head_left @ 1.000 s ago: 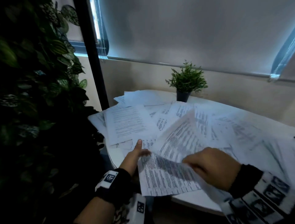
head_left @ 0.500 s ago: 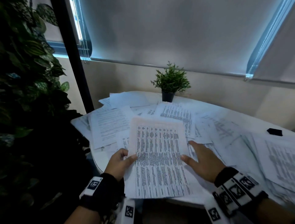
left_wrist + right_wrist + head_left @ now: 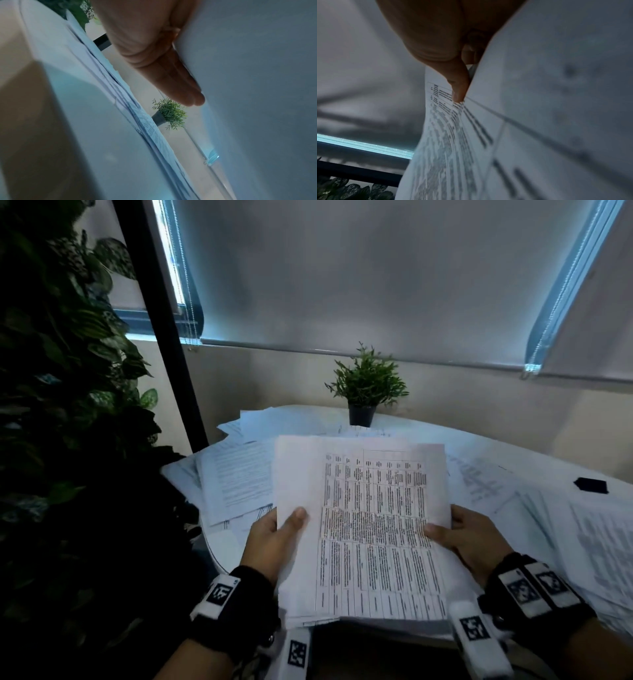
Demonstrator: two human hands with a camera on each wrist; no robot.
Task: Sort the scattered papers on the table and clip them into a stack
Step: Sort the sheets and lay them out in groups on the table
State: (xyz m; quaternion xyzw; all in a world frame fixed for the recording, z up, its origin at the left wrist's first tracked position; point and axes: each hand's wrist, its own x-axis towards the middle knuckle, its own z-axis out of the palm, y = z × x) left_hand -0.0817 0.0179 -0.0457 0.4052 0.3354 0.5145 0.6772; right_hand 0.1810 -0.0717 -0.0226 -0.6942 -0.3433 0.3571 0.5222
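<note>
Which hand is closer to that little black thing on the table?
Right. The right hand grips the held papers on the side nearer the black clip; the left hand grips their far side.

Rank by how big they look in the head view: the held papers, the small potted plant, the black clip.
1. Held papers, largest, though nearest the camera.
2. Small potted plant.
3. Black clip, smallest.
</note>
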